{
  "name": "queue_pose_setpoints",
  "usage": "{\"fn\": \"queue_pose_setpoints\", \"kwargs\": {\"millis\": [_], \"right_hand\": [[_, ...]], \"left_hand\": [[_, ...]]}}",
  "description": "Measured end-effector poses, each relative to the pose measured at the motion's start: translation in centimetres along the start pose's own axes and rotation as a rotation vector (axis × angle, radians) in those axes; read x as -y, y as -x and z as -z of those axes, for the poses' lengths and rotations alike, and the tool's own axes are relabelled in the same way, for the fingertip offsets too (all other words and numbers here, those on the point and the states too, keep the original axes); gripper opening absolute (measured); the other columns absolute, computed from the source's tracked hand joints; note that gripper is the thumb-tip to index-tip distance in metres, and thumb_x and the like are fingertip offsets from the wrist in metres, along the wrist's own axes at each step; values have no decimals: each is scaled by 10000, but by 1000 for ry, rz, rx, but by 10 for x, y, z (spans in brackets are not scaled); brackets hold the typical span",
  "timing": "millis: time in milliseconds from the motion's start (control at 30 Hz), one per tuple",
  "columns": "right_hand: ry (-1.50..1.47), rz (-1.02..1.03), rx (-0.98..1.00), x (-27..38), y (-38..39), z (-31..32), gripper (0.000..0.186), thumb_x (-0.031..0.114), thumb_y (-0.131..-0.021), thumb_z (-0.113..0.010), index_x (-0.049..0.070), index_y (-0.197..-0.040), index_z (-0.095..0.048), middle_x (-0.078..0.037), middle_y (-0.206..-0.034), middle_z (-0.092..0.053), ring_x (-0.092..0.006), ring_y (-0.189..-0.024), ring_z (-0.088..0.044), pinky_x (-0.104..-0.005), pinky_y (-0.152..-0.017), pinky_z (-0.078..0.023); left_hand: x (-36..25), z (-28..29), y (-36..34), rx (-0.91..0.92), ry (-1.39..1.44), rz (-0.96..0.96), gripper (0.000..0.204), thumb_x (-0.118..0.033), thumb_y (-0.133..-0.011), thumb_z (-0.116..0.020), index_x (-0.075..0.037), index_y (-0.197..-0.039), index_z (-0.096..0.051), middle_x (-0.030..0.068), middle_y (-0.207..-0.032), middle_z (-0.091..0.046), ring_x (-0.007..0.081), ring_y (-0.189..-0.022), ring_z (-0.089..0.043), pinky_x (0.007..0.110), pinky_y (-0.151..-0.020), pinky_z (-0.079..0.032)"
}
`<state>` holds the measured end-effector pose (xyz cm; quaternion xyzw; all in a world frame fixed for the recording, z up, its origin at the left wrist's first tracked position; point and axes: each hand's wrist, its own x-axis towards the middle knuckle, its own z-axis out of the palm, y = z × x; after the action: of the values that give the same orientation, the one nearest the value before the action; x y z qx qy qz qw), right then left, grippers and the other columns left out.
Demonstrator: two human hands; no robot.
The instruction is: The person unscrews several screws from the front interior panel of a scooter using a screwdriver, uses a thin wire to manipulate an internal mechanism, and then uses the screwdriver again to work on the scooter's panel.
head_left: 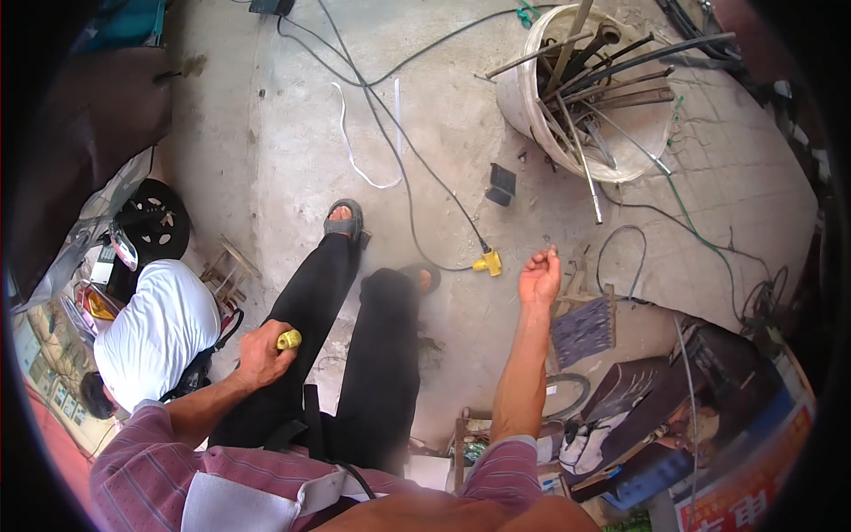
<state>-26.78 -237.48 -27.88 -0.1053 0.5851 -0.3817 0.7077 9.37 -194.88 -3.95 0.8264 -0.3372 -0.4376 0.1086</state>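
Observation:
My left hand is closed around a yellow tool handle, held over my left thigh. Only the rounded end of that handle shows past my fingers; the rest is hidden. Out to the right, my right hand is raised above the floor with its palm turned up. Its fingers curl in and the thumb presses against them; anything pinched there is too small to make out. On the floor beside that hand lies a yellow power connector with a dark cable running from it.
A white bucket full of metal rods stands at the far right. A small black block and a white strip lie on the concrete. At left, what looks like another person in white bends near a black wheel. Clutter fills the lower right.

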Motion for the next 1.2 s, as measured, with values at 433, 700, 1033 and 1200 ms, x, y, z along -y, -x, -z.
{"fn": "queue_pose_setpoints", "kwargs": {"millis": [433, 700, 1033, 1200], "right_hand": [[486, 128, 785, 11, 371, -314, 124, 71, -1012, -678, 50, -1114, -611, -108, -1047, -694, -202, -843, -677, -338, -744, -548], [963, 27, 1301, -52, 572, -333, 144, -12, -993, -672, -26, -1128, -626, -168, -1029, -711, -232, -788, -723, -330, -703, -601], [1444, -176, 1904, -160, 722, -342, 138, 48, -1026, -686, -43, -1125, -658, -179, -1026, -771, -227, -867, -772, -318, -773, -611], [1606, -403, 2099, -242, 812, -329, 151, 56, -1018, -723, -37, -1128, -678, -157, -1016, -789, -220, -872, -781, -319, -794, -627]], "left_hand": [[-56, 125, 97, -257, 956, 84, 256, -221, -928, -820, -24, -1022, -686, 36, -866, -689, 129, -838, -626, 370, -756, -529], [-36, 168, 275, -496, 1066, 14, 259, -257, -959, -769, -38, -1084, -710, 73, -866, -723, 181, -803, -663, 376, -745, -528], [76, 49, 438, -762, 1114, 132, 273, -276, -965, -776, -34, -1057, -686, 67, -820, -696, 182, -792, -655, 380, -744, -523], [135, -5, 528, -936, 1194, 230, 267, -303, -954, -776, -53, -995, -690, 39, -792, -691, 170, -763, -643, 386, -719, -518]]}}
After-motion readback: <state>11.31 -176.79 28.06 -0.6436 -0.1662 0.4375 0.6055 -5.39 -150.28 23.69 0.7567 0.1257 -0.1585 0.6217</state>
